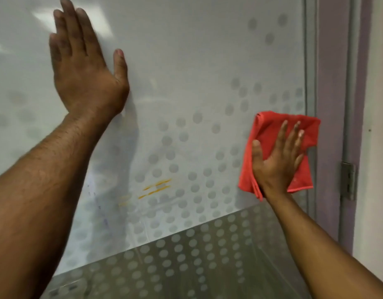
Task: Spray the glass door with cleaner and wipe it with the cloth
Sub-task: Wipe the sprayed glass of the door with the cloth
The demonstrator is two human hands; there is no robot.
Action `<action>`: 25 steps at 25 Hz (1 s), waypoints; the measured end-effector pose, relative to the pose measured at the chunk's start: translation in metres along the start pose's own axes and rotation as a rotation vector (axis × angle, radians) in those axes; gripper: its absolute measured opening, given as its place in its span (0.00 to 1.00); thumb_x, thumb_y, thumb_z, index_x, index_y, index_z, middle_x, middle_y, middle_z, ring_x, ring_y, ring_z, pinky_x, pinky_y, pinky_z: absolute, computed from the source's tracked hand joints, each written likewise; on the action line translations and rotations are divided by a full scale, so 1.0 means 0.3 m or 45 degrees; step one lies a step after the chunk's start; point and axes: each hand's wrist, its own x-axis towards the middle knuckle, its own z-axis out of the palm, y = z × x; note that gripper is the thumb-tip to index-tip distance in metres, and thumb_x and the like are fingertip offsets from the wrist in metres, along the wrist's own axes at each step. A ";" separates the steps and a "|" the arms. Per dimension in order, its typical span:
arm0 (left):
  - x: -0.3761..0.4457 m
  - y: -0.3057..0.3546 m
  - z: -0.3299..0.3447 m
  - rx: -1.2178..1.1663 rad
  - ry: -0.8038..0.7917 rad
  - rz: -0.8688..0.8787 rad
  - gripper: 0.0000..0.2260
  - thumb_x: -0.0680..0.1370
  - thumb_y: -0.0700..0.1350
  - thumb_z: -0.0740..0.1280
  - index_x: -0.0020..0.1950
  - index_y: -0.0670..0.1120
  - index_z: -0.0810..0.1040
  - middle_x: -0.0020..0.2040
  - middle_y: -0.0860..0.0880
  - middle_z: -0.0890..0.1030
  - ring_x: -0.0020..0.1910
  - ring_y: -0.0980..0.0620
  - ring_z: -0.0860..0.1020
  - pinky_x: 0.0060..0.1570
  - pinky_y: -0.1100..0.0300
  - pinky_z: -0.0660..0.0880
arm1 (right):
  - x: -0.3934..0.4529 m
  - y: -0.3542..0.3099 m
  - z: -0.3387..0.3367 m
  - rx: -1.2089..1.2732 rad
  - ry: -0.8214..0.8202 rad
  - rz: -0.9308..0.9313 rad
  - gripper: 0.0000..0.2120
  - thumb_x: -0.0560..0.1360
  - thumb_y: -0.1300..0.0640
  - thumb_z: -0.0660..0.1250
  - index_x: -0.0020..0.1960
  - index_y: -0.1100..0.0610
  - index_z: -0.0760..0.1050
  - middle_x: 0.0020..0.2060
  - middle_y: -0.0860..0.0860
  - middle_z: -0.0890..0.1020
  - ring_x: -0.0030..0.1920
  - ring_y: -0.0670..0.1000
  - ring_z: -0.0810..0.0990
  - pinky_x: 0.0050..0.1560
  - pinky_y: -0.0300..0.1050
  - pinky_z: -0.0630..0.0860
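While the wiping step of the task appears to be in hand, the single head view shows the glass door [186,61] filling most of the frame, frosted and patterned with rows of pale dots that thicken toward the lower right. Left hand [82,67], upper left of the frame: laid flat against the pane, fingers extended and close together, thumb set apart, gripping nothing; its placement suggests a brace that steadies the body, and perhaps the door, against the push of the other arm. Right hand [276,160], right of centre: spread open with the palm pressed onto a folded red cloth [270,126], pinning it to the glass rather than clenching it, so that a broad face of fabric meets the surface. Cloth position: close against the grey door frame [311,61] at the right edge of the pane, with one corner reaching over that frame. Several short orange marks [156,187] lie on the glass at lower centre, well apart from the cloth and to its lower left; faint bluish streaks show farther left, near the left forearm. A metal hinge [349,180] sits on the jamb at the right edge of the frame. No spray bottle is visible, and whether the glass is wet cannot be told. Judged from the remaining marks, wiping is unfinished.
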 end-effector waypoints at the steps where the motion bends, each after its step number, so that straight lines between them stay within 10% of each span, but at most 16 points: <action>1: -0.003 0.006 -0.011 0.016 -0.003 -0.005 0.33 0.82 0.60 0.45 0.81 0.42 0.45 0.82 0.41 0.48 0.81 0.45 0.47 0.79 0.51 0.44 | -0.026 -0.111 0.026 0.012 0.006 -0.052 0.45 0.73 0.26 0.46 0.80 0.54 0.50 0.79 0.58 0.52 0.79 0.59 0.50 0.74 0.68 0.51; 5: -0.006 0.014 -0.039 0.045 -0.049 -0.010 0.33 0.82 0.59 0.44 0.82 0.42 0.45 0.82 0.42 0.48 0.81 0.46 0.47 0.79 0.52 0.44 | -0.314 -0.403 0.094 0.034 -0.161 -0.688 0.42 0.75 0.31 0.54 0.80 0.54 0.49 0.80 0.54 0.46 0.79 0.57 0.46 0.76 0.57 0.37; 9: -0.004 0.018 -0.057 0.046 -0.087 -0.011 0.33 0.82 0.60 0.44 0.82 0.42 0.45 0.83 0.43 0.47 0.81 0.46 0.46 0.79 0.52 0.44 | -0.440 -0.219 0.032 0.044 -0.541 -1.645 0.31 0.75 0.48 0.61 0.77 0.53 0.61 0.77 0.52 0.57 0.78 0.53 0.55 0.77 0.55 0.46; 11: -0.006 0.023 -0.064 0.041 -0.113 -0.016 0.33 0.82 0.60 0.43 0.82 0.42 0.45 0.83 0.43 0.47 0.81 0.46 0.46 0.79 0.52 0.44 | -0.301 -0.197 0.030 0.087 -0.514 -1.585 0.32 0.74 0.52 0.62 0.77 0.54 0.60 0.75 0.54 0.59 0.77 0.55 0.56 0.74 0.57 0.54; 16: -0.002 0.020 -0.069 0.064 -0.158 -0.018 0.33 0.82 0.59 0.43 0.81 0.41 0.45 0.82 0.43 0.47 0.81 0.47 0.46 0.79 0.54 0.43 | -0.114 -0.545 0.072 0.126 -0.033 -0.584 0.34 0.77 0.44 0.57 0.79 0.52 0.51 0.79 0.55 0.55 0.79 0.55 0.51 0.74 0.55 0.49; 22: -0.012 -0.045 -0.099 -0.019 -0.217 0.127 0.31 0.83 0.58 0.42 0.82 0.43 0.44 0.83 0.45 0.46 0.81 0.49 0.45 0.79 0.55 0.43 | -0.565 -0.286 0.053 0.196 -1.079 -1.957 0.31 0.78 0.64 0.61 0.78 0.57 0.55 0.78 0.51 0.55 0.79 0.49 0.47 0.77 0.51 0.39; 25: -0.052 -0.203 -0.131 0.010 -0.209 0.199 0.29 0.84 0.57 0.43 0.82 0.44 0.44 0.83 0.46 0.46 0.81 0.50 0.45 0.79 0.55 0.44 | -0.334 -0.347 0.058 0.264 -0.778 -1.686 0.24 0.82 0.55 0.53 0.76 0.56 0.58 0.77 0.54 0.59 0.78 0.52 0.53 0.75 0.60 0.53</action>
